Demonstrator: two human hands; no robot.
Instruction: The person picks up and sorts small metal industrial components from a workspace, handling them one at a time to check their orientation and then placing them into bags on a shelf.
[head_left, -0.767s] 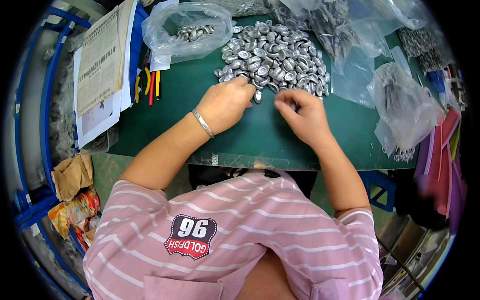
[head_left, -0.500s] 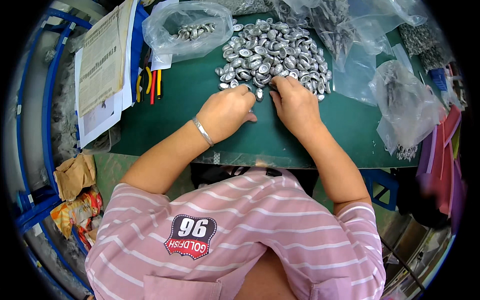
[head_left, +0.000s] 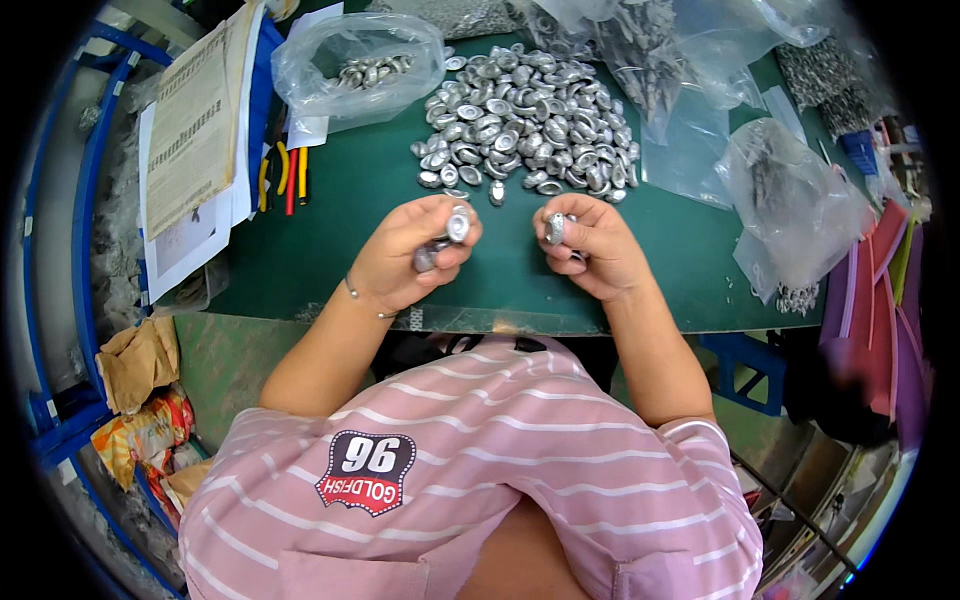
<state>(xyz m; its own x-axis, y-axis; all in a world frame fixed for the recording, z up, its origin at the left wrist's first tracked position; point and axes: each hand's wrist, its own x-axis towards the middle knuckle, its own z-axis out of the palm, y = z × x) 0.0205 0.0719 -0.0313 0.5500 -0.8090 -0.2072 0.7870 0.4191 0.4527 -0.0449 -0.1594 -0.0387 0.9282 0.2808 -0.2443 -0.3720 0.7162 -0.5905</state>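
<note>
Small oval silver metal pieces with dished middles lie in a large pile [head_left: 530, 120] on the green tabletop [head_left: 350, 200]. In front of the pile, my left hand [head_left: 405, 255] is raised with its fingers closed around a few of these metal pieces [head_left: 457, 226]; one shows its hollow face between thumb and forefinger. Across a gap to the right, my right hand [head_left: 597, 248] pinches another silver metal piece [head_left: 555, 229], and a bit of a further one shows under its fingers. A single loose piece [head_left: 497, 192] sits at the near edge of the pile, between both hands.
An open clear bag [head_left: 360, 75] with more metal pieces stands at the back left. Pliers [head_left: 273, 172] and red and yellow-black handles [head_left: 291, 182] lie beside papers [head_left: 195, 140]. Plastic bags [head_left: 790, 190] crowd the right. A blue rack [head_left: 95, 200] borders the left.
Both hands have drawn back from the pile toward me and turned, now lifted with metal pieces showing in their fingers. The view has shifted slightly.
</note>
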